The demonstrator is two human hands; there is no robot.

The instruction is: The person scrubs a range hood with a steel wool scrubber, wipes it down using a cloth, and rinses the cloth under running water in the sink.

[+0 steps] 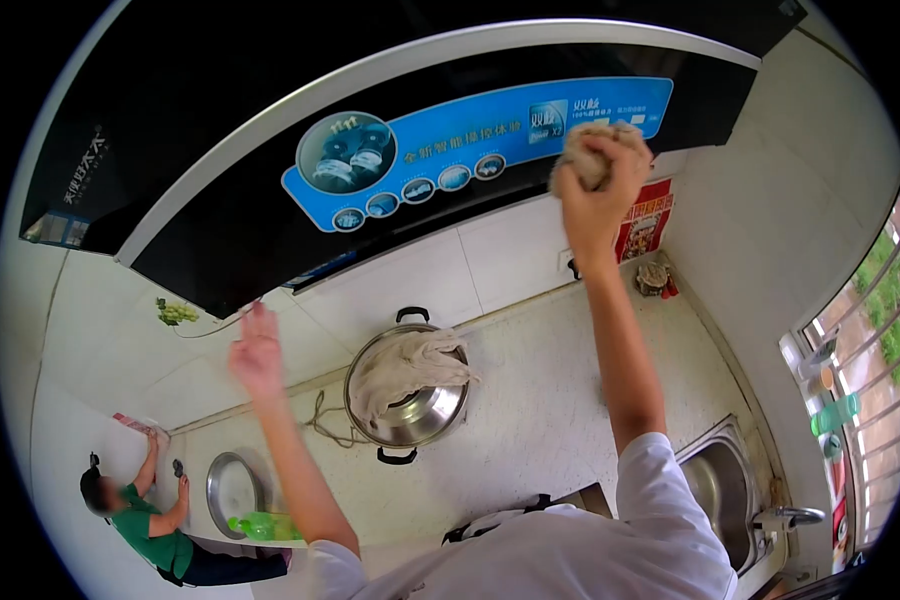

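A grey-beige cloth (592,160) is bunched in my right hand (610,185), with my fingers curled round it. I hold it up at the right part of the black range hood's (260,235) front panel, over the end of a blue sticker (450,140). My left hand (256,355) is raised near the hood's lower left corner; it is slightly blurred, with fingers stretched upward and nothing visible in them. Whether it touches the hood I cannot tell. Below, a second beige cloth (405,370) lies draped over a steel pot (420,415) with black handles.
The pot stands on a pale countertop (540,400) with a cord (325,425) beside it. A sink (715,490) with a tap (790,517) is at right, under a barred window. At left are a metal basin (235,490), a green bottle (265,525) and another person in green (155,530).
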